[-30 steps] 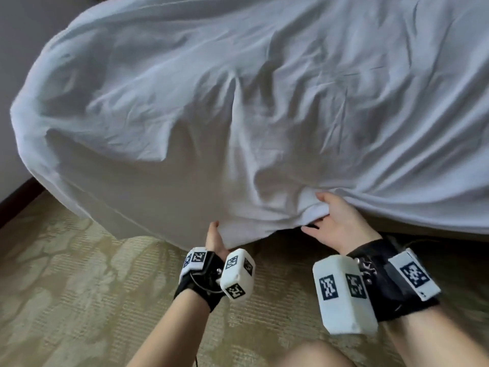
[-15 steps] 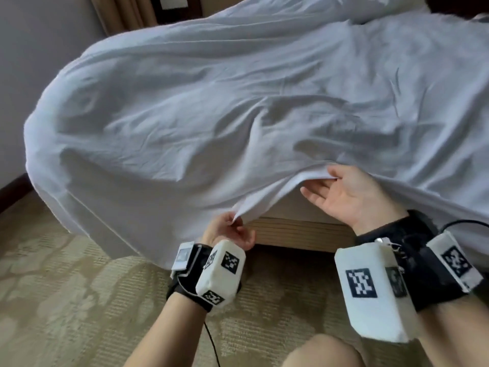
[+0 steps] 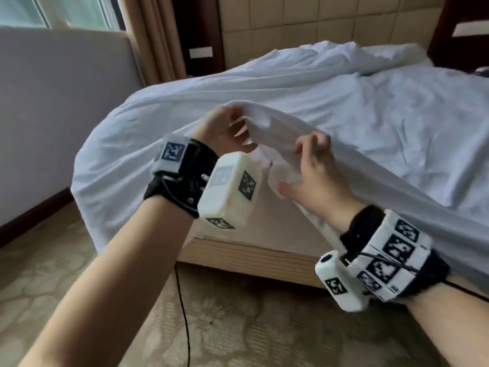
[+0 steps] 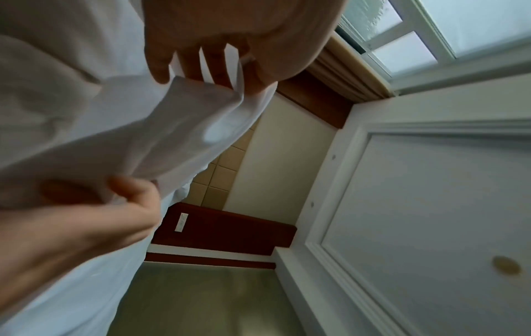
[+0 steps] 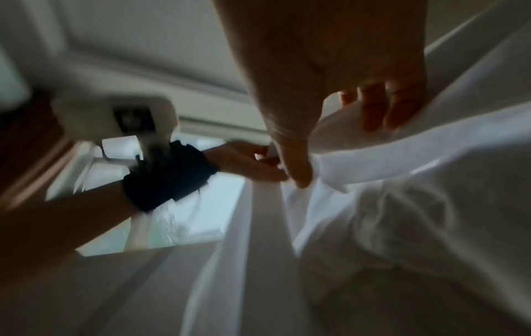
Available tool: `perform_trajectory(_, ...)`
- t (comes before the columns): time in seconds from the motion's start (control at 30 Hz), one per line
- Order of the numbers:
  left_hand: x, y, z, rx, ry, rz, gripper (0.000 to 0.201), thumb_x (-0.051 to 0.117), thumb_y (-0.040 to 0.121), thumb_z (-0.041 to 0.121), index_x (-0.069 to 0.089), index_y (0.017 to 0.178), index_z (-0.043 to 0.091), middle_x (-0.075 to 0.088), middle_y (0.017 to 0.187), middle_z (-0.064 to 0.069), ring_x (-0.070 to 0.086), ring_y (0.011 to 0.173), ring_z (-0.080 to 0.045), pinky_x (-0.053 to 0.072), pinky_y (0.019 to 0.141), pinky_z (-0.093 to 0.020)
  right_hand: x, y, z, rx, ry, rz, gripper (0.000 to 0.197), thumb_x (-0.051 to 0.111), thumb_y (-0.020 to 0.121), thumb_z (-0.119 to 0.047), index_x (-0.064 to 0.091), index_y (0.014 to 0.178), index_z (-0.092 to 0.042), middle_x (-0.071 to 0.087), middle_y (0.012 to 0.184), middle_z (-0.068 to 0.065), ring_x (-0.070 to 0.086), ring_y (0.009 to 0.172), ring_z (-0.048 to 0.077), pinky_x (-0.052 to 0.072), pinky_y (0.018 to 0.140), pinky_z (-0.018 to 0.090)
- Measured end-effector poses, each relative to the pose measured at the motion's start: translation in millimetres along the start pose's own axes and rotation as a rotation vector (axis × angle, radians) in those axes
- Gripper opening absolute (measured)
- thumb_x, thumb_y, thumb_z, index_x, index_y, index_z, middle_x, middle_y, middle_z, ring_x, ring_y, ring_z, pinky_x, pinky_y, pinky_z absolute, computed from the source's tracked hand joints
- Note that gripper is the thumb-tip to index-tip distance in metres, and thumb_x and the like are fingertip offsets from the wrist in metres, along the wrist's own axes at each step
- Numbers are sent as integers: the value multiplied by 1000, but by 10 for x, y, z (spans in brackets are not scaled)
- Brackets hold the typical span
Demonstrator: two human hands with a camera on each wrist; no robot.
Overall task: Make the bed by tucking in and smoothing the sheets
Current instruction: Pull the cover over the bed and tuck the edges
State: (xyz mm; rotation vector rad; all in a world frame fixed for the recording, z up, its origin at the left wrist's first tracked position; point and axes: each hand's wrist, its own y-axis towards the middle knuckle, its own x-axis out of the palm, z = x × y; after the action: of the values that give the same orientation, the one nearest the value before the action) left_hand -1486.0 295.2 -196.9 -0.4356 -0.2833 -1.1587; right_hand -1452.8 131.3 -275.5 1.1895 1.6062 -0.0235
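A wrinkled white sheet (image 3: 330, 102) covers the bed and hangs over its near side. My left hand (image 3: 238, 125) is raised above the bed corner, its fingers and thumb pinching the sheet's hemmed edge (image 4: 201, 109). Just to its right, my right hand (image 3: 296, 165) has its fingers curled into a fold of the same edge. The left wrist view shows my left hand (image 4: 238, 75) pinching the hem and my right hand (image 4: 123, 200) holding it lower down. In the blurred right wrist view, my right hand (image 5: 330, 141) curls round a band of sheet.
Beneath the lifted edge, the beige mattress side (image 3: 264, 221) and the wooden bed base (image 3: 251, 255) are bare. Patterned carpet (image 3: 238, 327) lies in front, with a black cable (image 3: 182, 300) hanging over it. A white wall panel (image 3: 53, 102) stands left; curtain (image 3: 153, 35) and padded headboard (image 3: 317, 19) stand behind.
Both hands have risen from low beside the bed to above the mattress, lifting the sheet's edge with them. The mattress side and bed base now show. The head view has tilted up.
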Motion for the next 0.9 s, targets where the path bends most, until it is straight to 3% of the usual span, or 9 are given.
perform_trajectory(0.1, 86, -22, 149, 65, 106, -14, 33, 31, 96, 9, 40, 64, 15, 45, 63, 1, 45, 67, -15, 38, 69, -28, -51, 219, 39, -79, -201, 120, 14, 56, 84, -7, 54, 98, -4, 45, 116, 15, 53, 97, 34, 44, 70, 39)
perform_trajectory(0.23, 2, -7, 132, 125, 318, -6, 23, 37, 92, 11, 46, 72, 18, 52, 78, 3, 53, 80, -14, 40, 83, -32, -209, 497, 126, -77, -218, 258, 18, 46, 81, 4, 62, 87, -3, 53, 102, 17, 55, 82, 39, 38, 63, 37)
perform_trajectory(0.4, -187, 153, -402, 293, 1353, -52, 34, 56, 89, 20, 55, 122, 12, 55, 111, -3, 53, 101, -19, 44, 77, -14, -312, 749, 195, -70, -213, 291, 30, 44, 84, 7, 68, 98, -5, 51, 102, 19, 56, 88, 39, 46, 75, 38)
perform_trajectory(0.47, -236, 264, -709, 515, 1747, -68, 49, 60, 84, 20, 46, 129, 8, 50, 125, -9, 51, 117, -26, 43, 91, -24, -353, 824, 184, -100, -191, 288, 34, 44, 85, 7, 69, 102, -7, 49, 96, 17, 56, 87, 38, 48, 77, 38)
perform_trajectory(0.57, -194, 317, -993, 612, 1934, 55, 65, 52, 89, 13, 22, 147, 13, 29, 147, -14, 32, 134, -28, 32, 106, -36, -387, 866, 69, -167, -148, 245, 41, 43, 88, 7, 68, 114, -13, 37, 90, 8, 50, 82, 30, 42, 76, 29)
perform_trajectory(0.63, -118, 279, -1069, 809, 2049, 18, 58, 53, 82, 10, 44, 138, 21, 46, 131, -14, 52, 110, -32, 48, 80, -39, -400, 885, -57, -204, -124, 195, 48, 41, 89, 7, 64, 122, -18, 33, 91, 7, 45, 82, 27, 39, 78, 26)
perform_trajectory(0.7, -98, 319, -1109, 889, 2209, -22, 36, 47, 69, 15, 73, 92, 25, 62, 94, -6, 62, 71, -25, 43, 47, -27, -423, 922, -166, -225, -142, 155, 53, 38, 89, 7, 59, 128, -23, 31, 95, 7, 47, 88, 29, 42, 84, 30)
perform_trajectory(0.77, -87, 388, -1183, 957, 2269, -31, 29, 41, 65, 15, 68, 58, 19, 62, 65, -1, 59, 56, -21, 41, 44, -22, -436, 941, -228, -215, -184, 93, 57, 37, 89, 6, 52, 134, -26, 29, 98, 6, 48, 92, 31, 43, 88, 33)
perform_trajectory(0.9, -65, 59, -1500, 1062, 2164, -30, 22, 45, 64, 17, 59, 47, 15, 51, 39, 2, 48, 31, -10, 29, 35, -12, -385, 900, -124, -150, -219, -86, 67, 39, 89, 8, 36, 143, -31, 27, 101, 3, 46, 91, 27, 43, 91, 33)
